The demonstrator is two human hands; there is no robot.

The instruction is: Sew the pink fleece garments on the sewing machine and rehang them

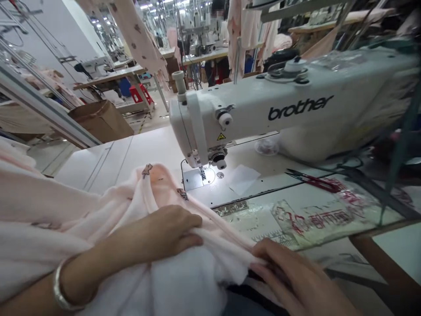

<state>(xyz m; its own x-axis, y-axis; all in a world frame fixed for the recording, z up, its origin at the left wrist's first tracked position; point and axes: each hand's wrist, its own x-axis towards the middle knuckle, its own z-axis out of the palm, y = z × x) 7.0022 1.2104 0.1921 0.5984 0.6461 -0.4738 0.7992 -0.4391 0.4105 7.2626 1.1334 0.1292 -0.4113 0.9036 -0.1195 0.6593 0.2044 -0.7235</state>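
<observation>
Soft pale pink fabric (108, 210) with small printed figures spreads over the left of the table and down across my lap. My left hand (167, 230), a silver bangle on its wrist, pinches a fold of it just in front of the sewing machine. Lower right, my right hand (289, 272) grips the fabric's edge between thumb and fingers. The stretch between both hands looks taut. Beyond them stands a white Brother sewing machine (243, 114); its lit presser foot (203, 173) sits over the needle plate (193, 179), with the fabric apart from it, to the left.
Dark-bladed thread snips (312, 181) with red handles lie on the right of the table. Near the needle is a white scrap (242, 177). Red thread ends (348, 195) litter the front edge. A cardboard box (100, 120) stands on the floor at left, with other sewing stations behind.
</observation>
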